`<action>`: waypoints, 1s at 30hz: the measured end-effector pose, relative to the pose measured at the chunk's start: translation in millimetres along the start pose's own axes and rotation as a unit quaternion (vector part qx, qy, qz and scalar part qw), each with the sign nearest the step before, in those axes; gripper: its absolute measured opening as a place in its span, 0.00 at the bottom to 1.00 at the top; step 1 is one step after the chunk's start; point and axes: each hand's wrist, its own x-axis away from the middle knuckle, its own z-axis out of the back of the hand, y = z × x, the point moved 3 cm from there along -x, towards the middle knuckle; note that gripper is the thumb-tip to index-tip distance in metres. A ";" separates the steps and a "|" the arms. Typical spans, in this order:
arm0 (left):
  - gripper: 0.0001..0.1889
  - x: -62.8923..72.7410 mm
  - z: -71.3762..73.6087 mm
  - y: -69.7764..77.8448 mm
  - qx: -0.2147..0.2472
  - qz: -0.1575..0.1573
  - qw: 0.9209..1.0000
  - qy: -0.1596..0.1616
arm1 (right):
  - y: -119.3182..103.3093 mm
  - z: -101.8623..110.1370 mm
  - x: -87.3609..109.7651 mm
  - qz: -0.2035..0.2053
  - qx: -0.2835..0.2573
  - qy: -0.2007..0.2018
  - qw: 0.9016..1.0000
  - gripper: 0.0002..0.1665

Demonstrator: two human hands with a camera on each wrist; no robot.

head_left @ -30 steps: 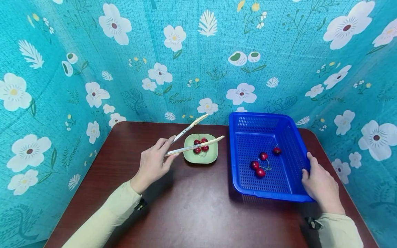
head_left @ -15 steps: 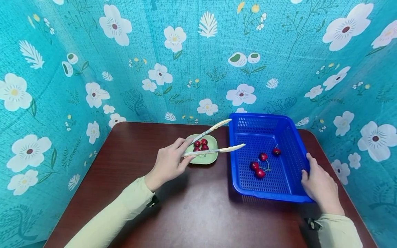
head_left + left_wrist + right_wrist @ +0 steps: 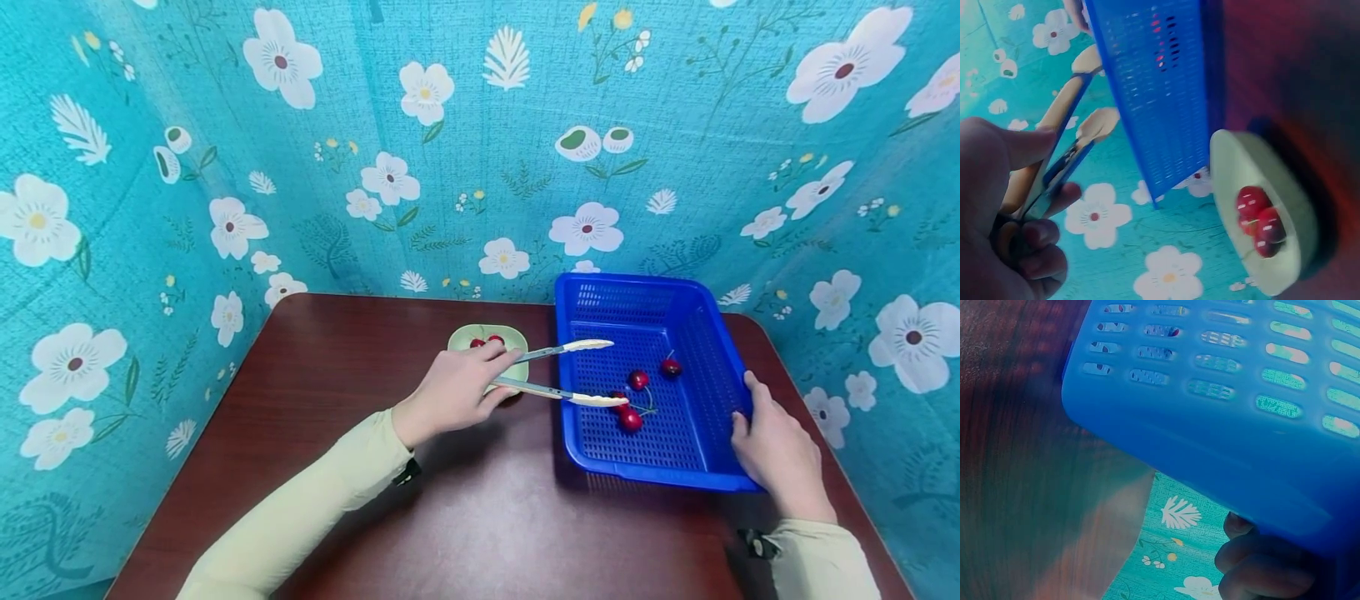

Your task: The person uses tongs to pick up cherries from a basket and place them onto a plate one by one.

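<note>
My left hand (image 3: 457,392) grips a pair of metal tongs (image 3: 536,388) with cream tips. The tongs are spread apart with nothing between them, and their tips reach over the left side of a blue plastic basket (image 3: 701,477). Several red cherries (image 3: 631,420) with stems lie on the basket's floor; the lower tip partly covers one. My right hand (image 3: 780,446) holds the basket's right rim, its fingers (image 3: 1260,572) curled at the edge in the right wrist view. Below my left hand sits a small green dish (image 3: 1225,181) with several cherries (image 3: 1260,219), partly hidden in the head view.
Everything stands on a dark brown wooden table (image 3: 480,517). A teal flowered cloth (image 3: 465,150) rises behind the table and along both sides. The basket's raised left wall (image 3: 567,400) stands just right of the dish.
My left hand has carried the spread tongs rightward, from above the green dish to over the basket. My right hand and the basket have stayed in place.
</note>
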 end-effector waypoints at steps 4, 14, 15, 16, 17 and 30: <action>0.24 -17.9 0.3 4.9 -0.030 -0.019 0.999 -0.036 | 1.3 0.4 -0.3 0.001 0.001 0.002 1.000 0.46; 0.19 -48.0 4.1 21.4 -0.106 -0.072 0.990 -0.062 | 1.1 -1.5 -1.4 0.002 -0.003 -0.003 1.000 0.46; 0.19 -49.6 3.8 21.9 -0.111 -0.075 0.989 -0.063 | 0.6 -1.2 -1.6 0.003 -0.003 -0.002 1.000 0.46; 0.18 -51.1 3.9 22.6 -0.116 -0.077 0.988 -0.066 | 0.3 -0.9 -1.5 0.004 -0.003 -0.002 1.000 0.46; 0.18 -52.5 3.9 23.2 -0.120 -0.078 0.987 -0.069 | 0.2 -0.6 -1.4 0.005 -0.003 -0.001 1.000 0.46; 0.17 -73.9 -0.1 35.6 -0.148 -0.094 0.977 -0.119 | -0.5 -0.6 -2.2 0.000 -0.004 -0.007 1.000 0.46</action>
